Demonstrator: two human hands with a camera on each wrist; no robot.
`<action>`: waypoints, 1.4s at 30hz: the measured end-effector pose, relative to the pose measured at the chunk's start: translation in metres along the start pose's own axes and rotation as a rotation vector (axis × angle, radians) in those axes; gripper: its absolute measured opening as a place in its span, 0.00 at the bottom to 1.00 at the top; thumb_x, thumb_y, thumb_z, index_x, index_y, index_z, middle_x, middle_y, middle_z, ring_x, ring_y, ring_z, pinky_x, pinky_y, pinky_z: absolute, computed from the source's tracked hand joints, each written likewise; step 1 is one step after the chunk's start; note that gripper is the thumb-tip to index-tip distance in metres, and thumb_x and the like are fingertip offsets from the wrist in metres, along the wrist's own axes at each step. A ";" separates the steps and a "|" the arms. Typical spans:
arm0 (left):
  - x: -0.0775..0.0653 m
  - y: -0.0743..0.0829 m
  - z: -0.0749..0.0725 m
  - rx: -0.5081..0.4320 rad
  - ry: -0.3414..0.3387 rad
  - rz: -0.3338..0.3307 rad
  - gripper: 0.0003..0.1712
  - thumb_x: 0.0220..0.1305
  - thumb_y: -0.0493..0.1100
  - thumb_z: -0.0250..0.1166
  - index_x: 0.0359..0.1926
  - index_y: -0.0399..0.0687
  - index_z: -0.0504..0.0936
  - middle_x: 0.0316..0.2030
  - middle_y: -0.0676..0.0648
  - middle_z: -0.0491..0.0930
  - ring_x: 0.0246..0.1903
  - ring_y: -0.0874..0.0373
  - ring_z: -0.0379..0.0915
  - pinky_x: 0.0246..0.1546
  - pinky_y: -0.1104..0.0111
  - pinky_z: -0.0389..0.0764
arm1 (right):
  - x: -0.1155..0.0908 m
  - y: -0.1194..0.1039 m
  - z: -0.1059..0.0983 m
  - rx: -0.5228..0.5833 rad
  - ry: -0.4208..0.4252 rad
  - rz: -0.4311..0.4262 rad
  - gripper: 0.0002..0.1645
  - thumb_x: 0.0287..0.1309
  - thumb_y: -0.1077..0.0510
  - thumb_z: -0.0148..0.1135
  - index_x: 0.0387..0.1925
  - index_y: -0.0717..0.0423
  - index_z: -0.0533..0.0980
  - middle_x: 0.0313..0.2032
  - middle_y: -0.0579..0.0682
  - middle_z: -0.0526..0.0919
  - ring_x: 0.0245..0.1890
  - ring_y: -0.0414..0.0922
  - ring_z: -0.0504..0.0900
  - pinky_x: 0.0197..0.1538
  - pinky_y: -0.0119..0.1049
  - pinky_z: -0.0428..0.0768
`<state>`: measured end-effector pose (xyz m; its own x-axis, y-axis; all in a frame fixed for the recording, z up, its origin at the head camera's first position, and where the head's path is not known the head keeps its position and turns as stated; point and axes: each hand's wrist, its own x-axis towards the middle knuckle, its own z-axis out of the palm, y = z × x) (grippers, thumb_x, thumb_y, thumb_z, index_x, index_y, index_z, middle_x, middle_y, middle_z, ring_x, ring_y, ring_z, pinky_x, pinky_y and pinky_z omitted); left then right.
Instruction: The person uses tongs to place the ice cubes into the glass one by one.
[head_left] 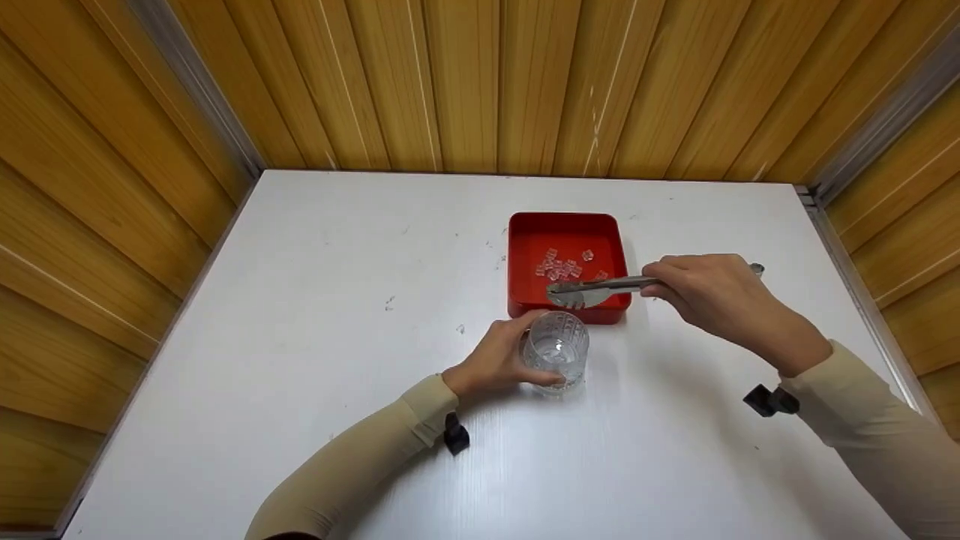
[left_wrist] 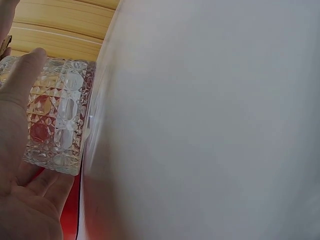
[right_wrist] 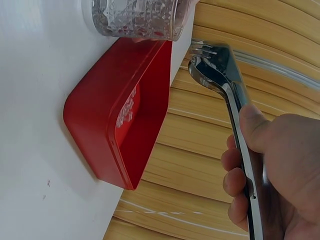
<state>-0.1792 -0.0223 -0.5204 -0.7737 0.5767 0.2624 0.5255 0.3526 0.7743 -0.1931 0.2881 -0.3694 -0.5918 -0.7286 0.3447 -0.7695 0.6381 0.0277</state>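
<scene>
A clear cut-patterned glass [head_left: 556, 351] stands upright on the table, just in front of a red square tray [head_left: 517, 300]. My left hand [head_left: 501, 358] holds the glass, thumb on the near side and fingers on the far side. Metal serving tongs [head_left: 615, 283] with a spoon end and a fork end are gripped in my right hand [head_left: 709, 296]. Their heads [right_wrist: 210, 65] hang over the tray's near edge, close to the glass; whether anything sits between them I cannot tell. Several small clear cubes [head_left: 559, 268] lie on the tray floor.
The white table [head_left: 360, 247] carries the glass and tray. Wood-patterned panels [head_left: 450, 90] rise behind it and at both sides, with metal frame posts [head_left: 202, 90] at the corners.
</scene>
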 end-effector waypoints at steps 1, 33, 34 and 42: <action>0.000 0.000 0.000 0.003 0.001 -0.001 0.51 0.45 0.56 0.85 0.69 0.48 0.72 0.56 0.49 0.84 0.51 0.61 0.80 0.56 0.72 0.78 | -0.001 -0.001 0.000 0.004 0.003 -0.006 0.13 0.65 0.49 0.68 0.40 0.54 0.81 0.26 0.43 0.82 0.20 0.37 0.70 0.21 0.31 0.72; 0.000 -0.002 0.000 0.029 0.006 0.049 0.50 0.46 0.56 0.84 0.69 0.53 0.71 0.52 0.53 0.85 0.49 0.63 0.80 0.55 0.70 0.78 | -0.009 -0.025 0.008 0.056 -0.002 -0.073 0.19 0.48 0.60 0.81 0.43 0.55 0.83 0.29 0.45 0.86 0.21 0.39 0.77 0.23 0.32 0.78; 0.000 -0.002 0.000 0.029 0.005 0.048 0.50 0.46 0.56 0.84 0.69 0.53 0.71 0.53 0.53 0.85 0.49 0.63 0.80 0.55 0.70 0.78 | -0.009 -0.025 0.008 0.057 -0.005 -0.072 0.19 0.49 0.60 0.81 0.43 0.55 0.83 0.30 0.45 0.87 0.21 0.39 0.78 0.23 0.32 0.78; 0.000 -0.002 0.000 0.010 0.000 0.039 0.50 0.46 0.57 0.84 0.69 0.55 0.71 0.54 0.55 0.84 0.52 0.64 0.79 0.57 0.69 0.77 | -0.010 -0.027 0.010 0.050 -0.017 -0.060 0.19 0.49 0.59 0.81 0.44 0.55 0.83 0.31 0.47 0.88 0.22 0.41 0.81 0.25 0.33 0.81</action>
<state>-0.1808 -0.0231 -0.5219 -0.7528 0.5898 0.2923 0.5585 0.3373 0.7579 -0.1692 0.2755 -0.3830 -0.5483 -0.7694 0.3277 -0.8141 0.5807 0.0010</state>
